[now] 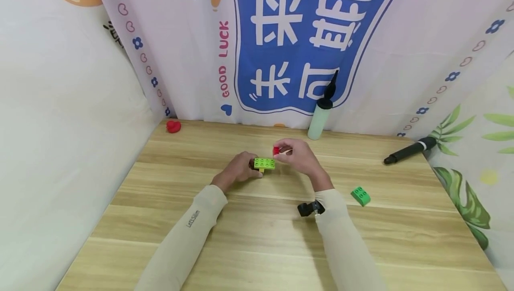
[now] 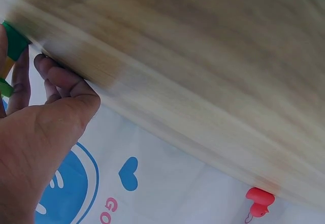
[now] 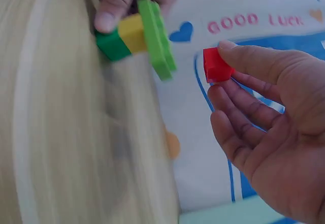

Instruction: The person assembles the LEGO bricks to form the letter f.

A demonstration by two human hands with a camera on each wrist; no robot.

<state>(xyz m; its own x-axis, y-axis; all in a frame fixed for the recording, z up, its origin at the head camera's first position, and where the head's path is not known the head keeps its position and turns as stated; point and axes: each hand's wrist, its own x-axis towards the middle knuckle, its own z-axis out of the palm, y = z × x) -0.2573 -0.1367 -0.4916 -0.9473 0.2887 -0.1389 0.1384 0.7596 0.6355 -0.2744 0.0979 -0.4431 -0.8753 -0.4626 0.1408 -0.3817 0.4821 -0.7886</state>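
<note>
In the head view my left hand (image 1: 241, 167) steadies a small block stack on the table. The right wrist view shows that stack: a dark green block (image 3: 114, 46) at the bottom, a yellow block (image 3: 132, 33) above it, and a long lime green block (image 3: 156, 38) across the top. The left thumb and fingers pinch the dark green block. My right hand (image 1: 298, 156) holds a small red block (image 3: 217, 65) between thumb and fingers, just above the right end of the lime block and apart from it.
On the wooden table (image 1: 257, 246), a green block (image 1: 360, 196) lies to the right. A red toy duck (image 1: 173, 126) sits at the back left. A pale green hand pump (image 1: 320, 119) stands against the back curtain, and a black marker-like object (image 1: 409, 150) lies at the right edge.
</note>
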